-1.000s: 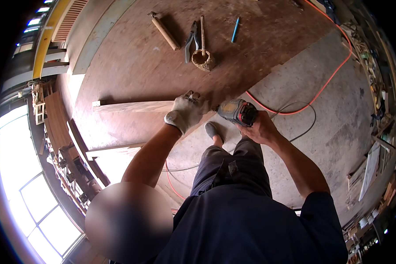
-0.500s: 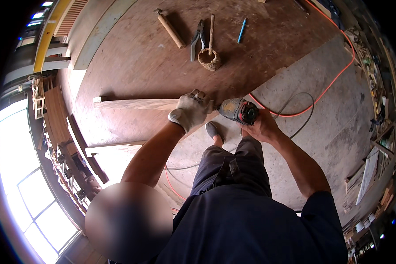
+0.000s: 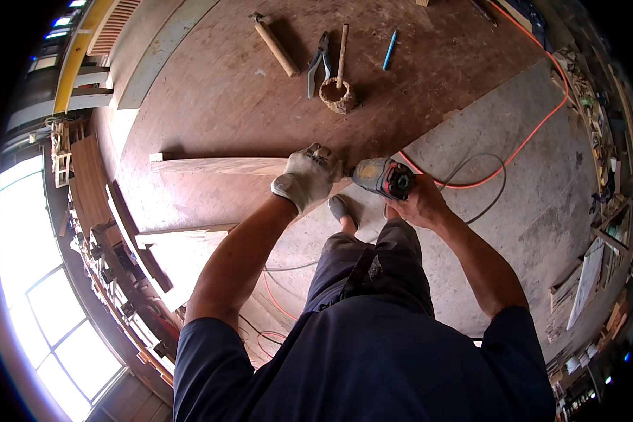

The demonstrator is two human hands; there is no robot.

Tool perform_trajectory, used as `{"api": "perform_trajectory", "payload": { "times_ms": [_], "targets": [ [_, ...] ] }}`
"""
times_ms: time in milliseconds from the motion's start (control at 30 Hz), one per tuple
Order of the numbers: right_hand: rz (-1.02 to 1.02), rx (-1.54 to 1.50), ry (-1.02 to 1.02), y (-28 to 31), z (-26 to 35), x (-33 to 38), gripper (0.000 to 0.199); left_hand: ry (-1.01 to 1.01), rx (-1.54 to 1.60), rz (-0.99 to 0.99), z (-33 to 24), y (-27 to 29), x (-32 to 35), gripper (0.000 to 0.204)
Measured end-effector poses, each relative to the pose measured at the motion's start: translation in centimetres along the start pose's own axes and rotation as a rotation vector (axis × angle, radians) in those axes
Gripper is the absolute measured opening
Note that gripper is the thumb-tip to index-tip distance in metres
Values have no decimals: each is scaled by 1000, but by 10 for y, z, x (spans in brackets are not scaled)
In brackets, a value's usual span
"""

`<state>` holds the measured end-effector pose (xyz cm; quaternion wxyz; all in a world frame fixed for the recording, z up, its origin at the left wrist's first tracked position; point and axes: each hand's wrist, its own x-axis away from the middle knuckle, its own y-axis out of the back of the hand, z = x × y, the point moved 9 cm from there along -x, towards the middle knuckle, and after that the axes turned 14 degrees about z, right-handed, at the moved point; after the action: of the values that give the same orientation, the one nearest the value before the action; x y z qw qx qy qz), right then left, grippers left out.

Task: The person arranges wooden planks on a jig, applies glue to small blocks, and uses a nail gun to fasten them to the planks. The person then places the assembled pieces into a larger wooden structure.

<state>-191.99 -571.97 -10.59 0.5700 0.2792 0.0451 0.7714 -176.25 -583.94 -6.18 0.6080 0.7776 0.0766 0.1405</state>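
My left hand [image 3: 308, 176], in a whitish work glove, is closed around the right end of a long wooden piece [image 3: 218, 166] that stretches left over the brown tabletop. My bare right hand [image 3: 423, 202] grips a power drill [image 3: 378, 176] by its handle. The drill's front points left at the wood's end, close beside the glove. Whether its bit touches the wood is hidden. Farther off lie a hammer [image 3: 276, 48], pliers [image 3: 319, 65], a round crusted pot [image 3: 337, 96] with a stick [image 3: 342, 56] standing in it, and a blue pencil [image 3: 389, 50].
An orange hose [image 3: 534, 133] curves over the concrete floor [image 3: 527, 183] at the right, beside a dark cable [image 3: 503, 169]. Another wooden piece [image 3: 183, 235] lies nearer on the left. Wood scraps [image 3: 615, 211] are stacked along the right side. A bright window [image 3: 56, 302] is at the left.
Both hands hold nearly the same place, with the wood and drill still gripped. The tabletop tools appear shifted very slightly to the right.
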Motion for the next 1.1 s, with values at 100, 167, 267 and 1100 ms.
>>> {"api": "perform_trajectory", "payload": {
  "times_ms": [100,167,267,1100],
  "targets": [
    [-10,13,7,1,-1,0,22,47,28,15,5,-6,0,10],
    [-14,1,31,0,-1,0,22,71,58,18,9,-10,0,9],
    [-19,-64,40,-2,-6,1,21,40,36,15,4,-3,-1,10],
    [234,68,-213,50,172,-58,22,427,177,429,12,-46,21,33]
  ]
}}
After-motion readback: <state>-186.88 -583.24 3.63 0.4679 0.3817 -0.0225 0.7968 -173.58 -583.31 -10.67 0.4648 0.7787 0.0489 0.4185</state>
